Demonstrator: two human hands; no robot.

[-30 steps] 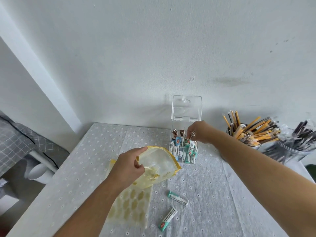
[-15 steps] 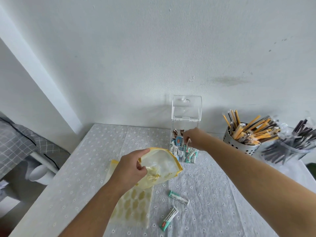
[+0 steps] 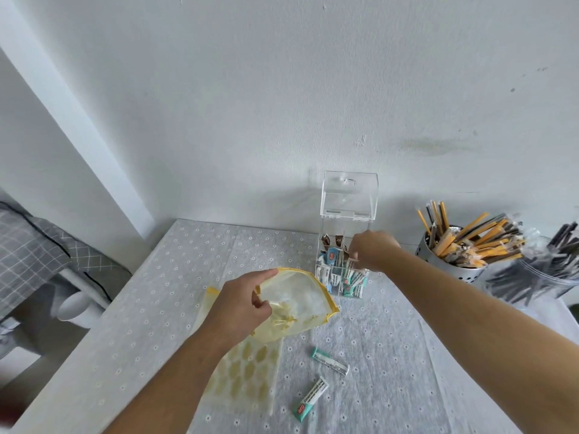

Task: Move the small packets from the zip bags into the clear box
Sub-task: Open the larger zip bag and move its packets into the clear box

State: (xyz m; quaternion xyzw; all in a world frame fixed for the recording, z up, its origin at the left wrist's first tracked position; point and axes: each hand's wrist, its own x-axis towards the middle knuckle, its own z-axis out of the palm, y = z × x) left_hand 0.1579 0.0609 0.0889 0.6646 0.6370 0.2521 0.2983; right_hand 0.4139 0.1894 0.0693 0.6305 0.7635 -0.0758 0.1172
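The clear box (image 3: 332,286) stands at the back of the table with its lid (image 3: 349,195) tipped up; several small packets stand inside. My right hand (image 3: 372,253) reaches into its top, fingertips curled down and pinching a small white packet (image 3: 351,267). My left hand (image 3: 241,303) grips the rim of a yellow-edged zip bag (image 3: 300,299) and holds its mouth open toward the box. A second, yellow-patterned zip bag (image 3: 247,380) lies flat beneath it. Two loose green-and-white packets, one (image 3: 330,364) and another (image 3: 311,399), lie on the cloth in front.
A metal cup (image 3: 438,261) of yellow and brown stick sachets and a clear jar (image 3: 539,277) of dark sticks stand at the right. The white wall is right behind the box. The table's left edge (image 3: 103,311) drops off toward grey checked bedding (image 3: 28,255).
My right hand has shifted slightly left and lower into the box's top. My left hand and the zip bag have stayed in place.
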